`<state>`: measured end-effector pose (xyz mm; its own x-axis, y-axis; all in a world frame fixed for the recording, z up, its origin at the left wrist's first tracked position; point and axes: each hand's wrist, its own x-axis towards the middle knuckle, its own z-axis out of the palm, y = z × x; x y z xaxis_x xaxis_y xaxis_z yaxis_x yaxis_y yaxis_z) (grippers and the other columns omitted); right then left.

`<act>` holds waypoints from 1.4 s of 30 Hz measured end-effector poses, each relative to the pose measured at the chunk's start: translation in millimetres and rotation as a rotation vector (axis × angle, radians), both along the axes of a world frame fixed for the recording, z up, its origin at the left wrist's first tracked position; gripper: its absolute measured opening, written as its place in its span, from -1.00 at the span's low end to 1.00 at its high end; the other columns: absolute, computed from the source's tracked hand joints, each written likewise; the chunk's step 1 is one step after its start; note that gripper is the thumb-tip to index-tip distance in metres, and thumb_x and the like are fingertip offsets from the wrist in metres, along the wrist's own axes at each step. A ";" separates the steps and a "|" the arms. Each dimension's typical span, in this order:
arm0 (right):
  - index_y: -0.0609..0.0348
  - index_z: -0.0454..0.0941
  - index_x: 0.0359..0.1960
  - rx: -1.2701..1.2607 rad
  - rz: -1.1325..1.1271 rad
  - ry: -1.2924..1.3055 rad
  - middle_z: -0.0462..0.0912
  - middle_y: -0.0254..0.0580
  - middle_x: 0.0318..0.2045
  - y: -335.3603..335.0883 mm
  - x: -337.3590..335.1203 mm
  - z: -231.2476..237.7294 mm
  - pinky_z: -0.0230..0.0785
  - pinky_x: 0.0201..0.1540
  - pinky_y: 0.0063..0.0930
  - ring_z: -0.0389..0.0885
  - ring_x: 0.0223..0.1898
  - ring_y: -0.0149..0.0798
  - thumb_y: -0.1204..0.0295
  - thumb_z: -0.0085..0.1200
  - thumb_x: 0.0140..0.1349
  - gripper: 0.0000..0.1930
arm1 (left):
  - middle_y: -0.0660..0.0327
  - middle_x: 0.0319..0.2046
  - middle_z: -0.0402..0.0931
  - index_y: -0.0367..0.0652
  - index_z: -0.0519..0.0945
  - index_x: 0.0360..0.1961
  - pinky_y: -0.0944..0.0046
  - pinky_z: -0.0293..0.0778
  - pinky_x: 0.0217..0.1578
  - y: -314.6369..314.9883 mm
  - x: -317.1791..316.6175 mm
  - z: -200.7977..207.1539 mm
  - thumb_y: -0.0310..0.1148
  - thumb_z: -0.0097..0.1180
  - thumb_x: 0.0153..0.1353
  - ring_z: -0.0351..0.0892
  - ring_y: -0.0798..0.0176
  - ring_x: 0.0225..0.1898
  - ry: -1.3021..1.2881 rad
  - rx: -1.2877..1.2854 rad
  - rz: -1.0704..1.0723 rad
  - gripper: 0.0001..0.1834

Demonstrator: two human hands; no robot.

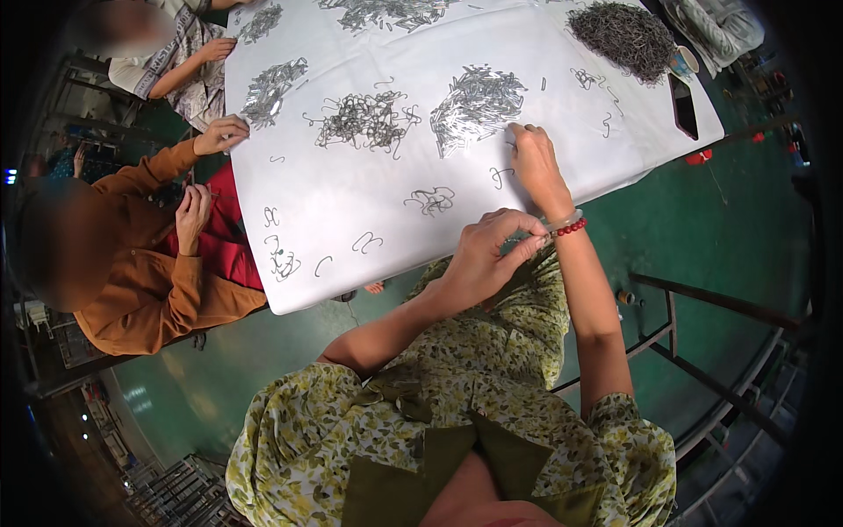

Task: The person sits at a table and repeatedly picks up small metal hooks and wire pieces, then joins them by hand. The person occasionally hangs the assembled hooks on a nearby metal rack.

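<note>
My right hand (537, 169) reaches over the white-covered table, its fingers drawn together at the right edge of a pile of small shiny silver metal pieces (479, 105). Whatever it pinches is too small to make out. Closer to me, my left hand (499, 250) is closed, thumb against forefinger, beside my right wrist with its red bead bracelet (571, 227). What sits in that pinch I cannot make out. Left of the silver pile lies a heap of dark curved wire hooks (362, 121). A smaller cluster of hooks (430, 201) and a few loose hooks (500, 177) lie nearer.
A large dark heap of metal pieces (622, 39), a paper cup (684, 61) and a phone (682, 105) are at the right. At the left sits a person in a brown top (149, 263), hands by the table edge; another person sits beyond. Metal rails (702, 299) stand at right.
</note>
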<state>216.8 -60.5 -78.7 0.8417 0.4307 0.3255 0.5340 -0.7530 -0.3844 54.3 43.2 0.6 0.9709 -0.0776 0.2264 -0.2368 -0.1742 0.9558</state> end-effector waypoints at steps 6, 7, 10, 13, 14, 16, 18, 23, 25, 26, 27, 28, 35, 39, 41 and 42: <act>0.40 0.64 -0.25 0.629 -0.090 0.531 0.65 -0.30 -0.45 -50.9 -58.9 65.2 0.33 -0.38 -0.63 0.49 -0.44 -0.51 0.56 0.19 0.10 -0.81 | 0.22 -0.30 0.64 -0.26 0.60 -0.23 0.41 0.48 -0.21 2.0 -2.8 -8.4 -0.49 0.19 0.21 0.59 0.43 -0.28 0.127 -0.102 -0.006 -0.88; 0.41 0.63 -0.30 0.784 -0.131 0.590 0.61 -0.34 -0.47 -60.1 -79.0 81.5 0.27 -0.41 -0.68 0.45 -0.45 -0.53 0.58 0.20 0.10 -0.85 | 0.22 -0.30 0.64 -0.26 0.60 -0.23 0.42 0.48 -0.21 1.8 -2.7 -9.0 -0.48 0.19 0.22 0.58 0.44 -0.28 0.113 -0.118 -0.007 -0.88; 0.38 0.62 -0.35 0.921 -0.069 0.585 0.57 -0.36 -0.44 -72.6 -128.3 114.2 0.27 -0.35 -0.75 0.43 -0.40 -0.60 0.69 0.22 0.07 -0.90 | 0.26 -0.31 0.63 -0.26 0.61 -0.23 0.45 0.46 -0.19 1.3 1.2 -9.8 -0.45 0.19 0.22 0.56 0.47 -0.24 0.077 -0.202 -0.019 -0.87; 0.39 0.61 -0.34 1.011 0.034 0.539 0.57 -0.32 -0.39 -64.4 -147.5 117.8 0.22 -0.42 -0.75 0.39 -0.44 -0.60 0.75 0.18 0.09 -0.89 | 0.28 -0.31 0.63 -0.26 0.61 -0.22 0.44 0.45 -0.17 2.5 4.3 -2.7 -0.45 0.20 0.22 0.54 0.50 -0.23 0.175 -0.268 -0.081 -0.86; 0.40 0.61 -0.33 0.990 0.046 0.507 0.57 -0.31 -0.37 -63.3 -148.2 116.0 0.23 -0.41 -0.75 0.40 -0.42 -0.59 0.75 0.17 0.10 -0.89 | 0.28 -0.31 0.63 -0.26 0.61 -0.22 0.44 0.45 -0.17 2.0 4.2 -2.2 -0.45 0.19 0.22 0.53 0.50 -0.22 0.162 -0.281 -0.079 -0.86; 0.39 0.61 -0.32 1.017 0.028 0.471 0.57 -0.31 -0.37 -60.4 -146.6 112.2 0.23 -0.41 -0.75 0.41 -0.42 -0.59 0.75 0.18 0.10 -0.89 | 0.29 -0.31 0.63 -0.26 0.61 -0.22 0.44 0.46 -0.17 1.1 4.8 -1.1 -0.45 0.19 0.22 0.52 0.51 -0.22 0.135 -0.305 -0.076 -0.86; 0.39 0.61 -0.32 1.032 0.020 0.444 0.57 -0.31 -0.37 -57.5 -145.9 111.3 0.24 -0.40 -0.75 0.42 -0.41 -0.58 0.75 0.18 0.10 -0.89 | 0.27 -0.31 0.63 -0.26 0.61 -0.22 0.43 0.46 -0.17 0.7 4.3 -0.2 -0.46 0.20 0.22 0.54 0.49 -0.23 0.103 -0.320 -0.061 -0.86; 0.38 0.60 -0.30 1.066 0.044 0.387 0.59 -0.30 -0.38 -51.6 -145.0 113.2 0.30 -0.34 -0.73 0.47 -0.38 -0.55 0.75 0.17 0.11 -0.87 | 0.21 -0.28 0.64 -0.25 0.62 -0.21 0.37 0.48 -0.17 6.4 3.0 -2.9 -0.45 0.21 0.19 0.59 0.36 -0.22 -0.010 -0.180 -0.081 -0.84; 0.38 0.60 -0.30 1.053 0.023 0.398 0.60 -0.27 -0.37 -52.3 -148.6 112.1 0.33 -0.32 -0.71 0.49 -0.37 -0.52 0.75 0.17 0.11 -0.87 | 0.15 -0.27 0.64 -0.25 0.61 -0.19 0.30 0.52 -0.17 7.6 3.0 -7.7 -0.42 0.22 0.18 0.62 0.25 -0.23 -0.007 -0.173 -0.076 -0.80; 0.38 0.59 -0.30 1.046 0.014 0.404 0.60 -0.26 -0.37 -52.5 -150.2 112.0 0.35 -0.32 -0.71 0.50 -0.36 -0.51 0.75 0.18 0.11 -0.87 | 0.14 -0.25 0.63 -0.23 0.61 -0.16 0.29 0.52 -0.17 9.5 4.4 -8.4 -0.40 0.22 0.18 0.62 0.25 -0.22 -0.087 -0.152 -0.036 -0.78; 0.38 0.60 -0.29 1.056 -0.016 0.381 0.61 -0.25 -0.37 -52.1 -151.8 113.0 0.35 -0.32 -0.70 0.50 -0.36 -0.51 0.75 0.18 0.10 -0.86 | 0.14 -0.24 0.63 -0.21 0.60 -0.13 0.28 0.52 -0.17 12.6 6.9 -9.1 -0.37 0.22 0.19 0.62 0.26 -0.21 -0.165 -0.130 0.004 -0.76; 0.38 0.60 -0.29 1.065 -0.045 0.357 0.61 -0.24 -0.37 -51.6 -153.6 115.1 0.36 -0.32 -0.70 0.51 -0.37 -0.50 0.75 0.18 0.10 -0.86 | 0.13 -0.23 0.63 -0.19 0.60 -0.10 0.27 0.53 -0.17 17.2 10.3 -10.0 -0.35 0.21 0.19 0.61 0.26 -0.21 -0.244 -0.108 0.044 -0.74; 0.37 0.63 -0.28 1.014 -0.019 0.286 0.62 -0.18 -0.40 -58.8 -155.1 119.1 0.29 -0.50 -0.69 0.46 -0.48 -0.50 0.76 0.17 0.10 -0.84 | -0.02 -0.43 0.62 -0.28 0.68 -0.42 0.06 0.50 -0.32 149.2 60.4 -58.1 -0.37 0.16 0.14 0.60 -0.03 -0.37 0.015 0.605 0.601 -0.82; 0.38 0.63 -0.28 1.045 -0.041 0.322 0.58 -0.18 -0.41 -57.8 -154.9 115.8 0.25 -0.53 -0.69 0.45 -0.50 -0.49 0.77 0.13 0.12 -0.85 | -0.04 -0.39 0.58 -0.29 0.64 -0.41 0.01 0.50 -0.27 160.7 64.3 -84.3 -0.39 0.10 0.17 0.57 -0.06 -0.31 0.089 0.825 0.588 -0.82; 0.40 0.62 -0.25 1.052 -0.038 0.344 0.57 -0.18 -0.40 -59.7 -154.6 114.1 0.26 -0.53 -0.68 0.46 -0.48 -0.49 0.77 0.11 0.13 -0.84 | -0.03 -0.37 0.57 -0.29 0.61 -0.38 -0.01 0.49 -0.25 158.2 65.1 -91.8 -0.39 0.06 0.19 0.56 -0.07 -0.28 0.070 0.858 0.602 -0.83; 0.41 0.62 -0.24 1.065 -0.034 0.354 0.57 -0.18 -0.40 -60.6 -154.6 112.6 0.27 -0.52 -0.68 0.46 -0.47 -0.49 0.77 0.11 0.13 -0.84 | -0.03 -0.36 0.56 -0.30 0.60 -0.35 -0.01 0.49 -0.24 156.4 65.5 -94.0 -0.39 0.05 0.20 0.55 -0.08 -0.26 0.056 0.874 0.606 -0.82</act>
<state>62.2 -121.0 33.9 0.9658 0.0507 0.2544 0.2527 0.0386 -0.9668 119.8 199.5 -93.4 0.9093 0.3080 0.2799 0.1599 -0.8794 0.4483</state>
